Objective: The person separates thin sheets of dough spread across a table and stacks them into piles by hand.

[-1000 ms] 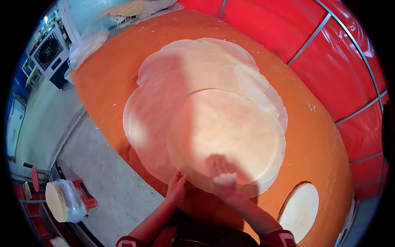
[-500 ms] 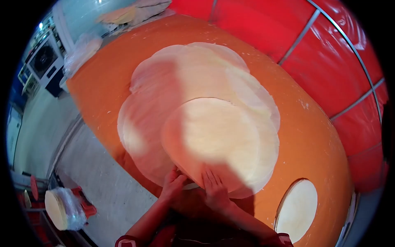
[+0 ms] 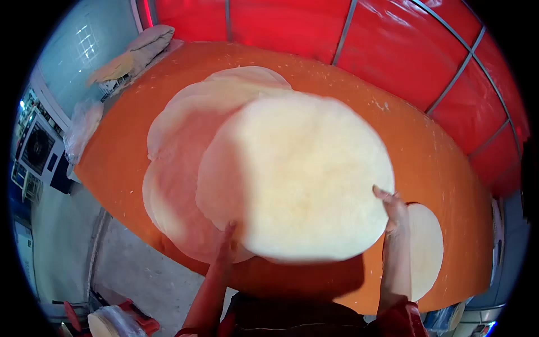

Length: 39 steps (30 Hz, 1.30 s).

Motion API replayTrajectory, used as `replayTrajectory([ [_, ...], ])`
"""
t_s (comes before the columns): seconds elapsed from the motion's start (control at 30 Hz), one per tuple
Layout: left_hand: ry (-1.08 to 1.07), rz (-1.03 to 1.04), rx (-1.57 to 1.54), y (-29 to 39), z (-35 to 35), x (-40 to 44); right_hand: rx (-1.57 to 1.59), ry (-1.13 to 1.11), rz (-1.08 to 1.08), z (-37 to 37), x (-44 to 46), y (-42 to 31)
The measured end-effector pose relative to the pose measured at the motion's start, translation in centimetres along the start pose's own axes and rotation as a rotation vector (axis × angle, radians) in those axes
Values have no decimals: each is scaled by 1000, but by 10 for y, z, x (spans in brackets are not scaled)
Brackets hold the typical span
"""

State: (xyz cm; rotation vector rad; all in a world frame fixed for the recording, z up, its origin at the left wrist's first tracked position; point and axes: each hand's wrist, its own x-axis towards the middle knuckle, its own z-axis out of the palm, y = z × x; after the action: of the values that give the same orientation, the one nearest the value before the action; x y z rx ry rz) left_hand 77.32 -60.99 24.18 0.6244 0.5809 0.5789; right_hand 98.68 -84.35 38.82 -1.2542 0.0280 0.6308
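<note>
A large, thin, round flatbread point(image 3: 306, 180) is held up over the table, pale and brightly lit on its right part. My right hand point(image 3: 394, 209) is closed on its right edge, thumb on top and fingers underneath. At the near left edge, my left hand point(image 3: 230, 238) pinches the same flatbread, its fingers mostly hidden below. Under and behind it, overlapping flatbreads point(image 3: 185, 163) lie spread on the orange table, partly in reddish shadow. A smaller-looking round flatbread point(image 3: 425, 250) rests apart near my right forearm.
The orange tabletop point(image 3: 449, 185) runs up to a red plastic wall point(image 3: 286, 25) with metal bars. Folded cloth point(image 3: 149, 45) lies at the far left corner. A plastic bag point(image 3: 83, 126) hangs beside the left edge. Wrapped round sheets point(image 3: 112, 323) sit on a red stool below left.
The top flatbread has been lifted off the pile and stretched out between my hands. My right hand has moved from its near edge to its right edge. The view has turned rightward.
</note>
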Motion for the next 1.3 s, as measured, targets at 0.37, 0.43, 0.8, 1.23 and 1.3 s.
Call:
replayTrajectory([
  [0.37,97,31,514,-35,-27,7,99,99,30,-119,20,148],
  [0.43,55,-123,253,-29,-37,2,16,82,-12,-130,27,158],
  [0.8,-113,26,222,-25,-30,-11,36,115,-63,-115,21,151],
  [1.23,32,29,741,-27,-23,-21,144,207,-54,-134,20,155],
  [1.3,86,9,512,-22,-21,-34,-28,68,160,-126,8,144],
])
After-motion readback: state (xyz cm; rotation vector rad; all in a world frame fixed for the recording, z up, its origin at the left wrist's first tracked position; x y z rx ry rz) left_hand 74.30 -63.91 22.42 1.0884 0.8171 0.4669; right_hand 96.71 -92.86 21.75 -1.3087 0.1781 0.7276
